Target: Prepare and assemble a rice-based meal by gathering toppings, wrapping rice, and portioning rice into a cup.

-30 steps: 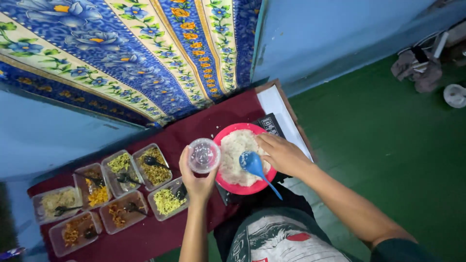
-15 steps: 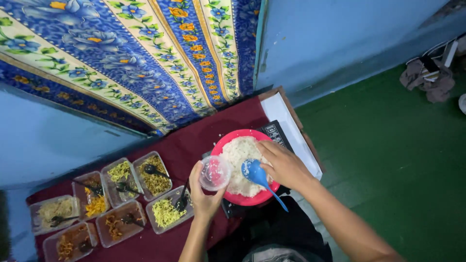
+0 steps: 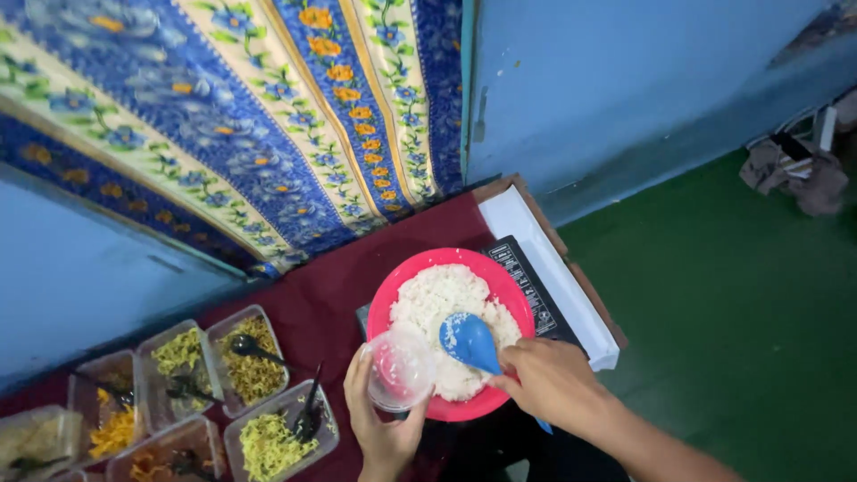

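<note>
L hand (image 3: 386, 427) is gripping a clear plastic cup (image 3: 398, 367) w/ fingers wrapped round it, tilting its mouth at the near-left rim of the red bowl (image 3: 406, 281) so the R hand (image 3: 552, 384), fingers pinching the blue spoon (image 3: 470, 341), is scooping rice (image 3: 437, 299) right beside it.

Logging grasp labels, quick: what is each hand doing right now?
Left hand: closed around the clear plastic cup.
Right hand: closed on the blue spoon, over the rice.
</note>
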